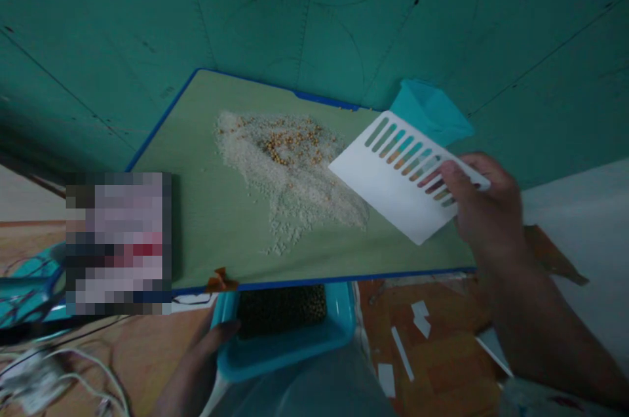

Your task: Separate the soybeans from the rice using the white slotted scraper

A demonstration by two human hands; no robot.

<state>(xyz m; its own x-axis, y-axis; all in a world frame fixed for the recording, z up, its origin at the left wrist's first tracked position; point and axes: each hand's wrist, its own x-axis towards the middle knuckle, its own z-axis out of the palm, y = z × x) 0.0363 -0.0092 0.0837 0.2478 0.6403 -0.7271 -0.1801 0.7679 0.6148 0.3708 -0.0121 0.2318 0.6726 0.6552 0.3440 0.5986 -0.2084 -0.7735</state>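
Note:
My right hand [484, 207] grips a white plastic scraper with slots [398, 181] by its slotted end and holds it tilted over the right part of a green board with blue edges [206, 220]. On the board lies a spread heap of white rice [295, 174] with yellowish beans [295, 145] mixed in at its top. My left hand [209, 345] holds the left rim of a blue tray [289, 345] below the board's near edge. The tray contains dark grains.
A teal box [430, 109] sits behind the scraper. The green cutting mat [314, 10] covers the table behind the board. A blurred-out patch [118, 243] lies at the board's left. Cables [59, 364] lie lower left; white paper scraps [407, 345] lie on the brown floor.

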